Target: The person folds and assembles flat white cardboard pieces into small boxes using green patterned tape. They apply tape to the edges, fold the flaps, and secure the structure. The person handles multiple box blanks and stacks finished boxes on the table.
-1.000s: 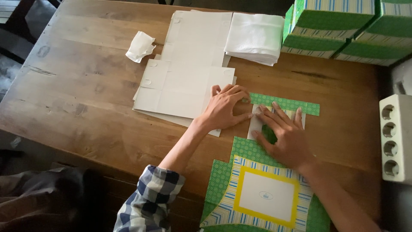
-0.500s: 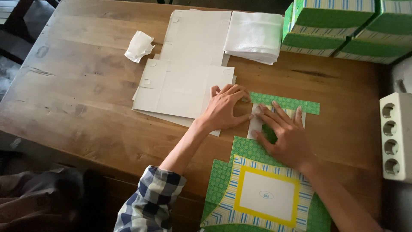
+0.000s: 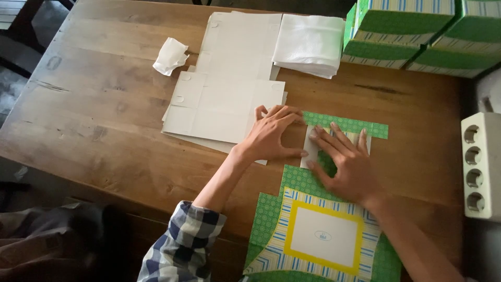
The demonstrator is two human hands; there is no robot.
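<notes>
A flat, unfolded green box blank (image 3: 318,235) with a yellow-framed white panel and striped edges lies on the wooden table (image 3: 104,120) in front of me. My left hand (image 3: 271,136) presses down at the blank's far end, its fingers resting on a folded white flap (image 3: 311,149) and partly on a stack of white card blanks (image 3: 224,99). My right hand (image 3: 344,162) lies flat on the same folded part, fingers spread and pointing to the far left. A green patterned strip (image 3: 347,124) of the blank shows beyond both hands.
A stack of folded white paper (image 3: 310,44) lies at the far centre. Finished green striped boxes (image 3: 417,31) are piled at the far right. A crumpled white scrap (image 3: 169,56) sits far left. A white block with round holes (image 3: 480,164) stands at the right edge.
</notes>
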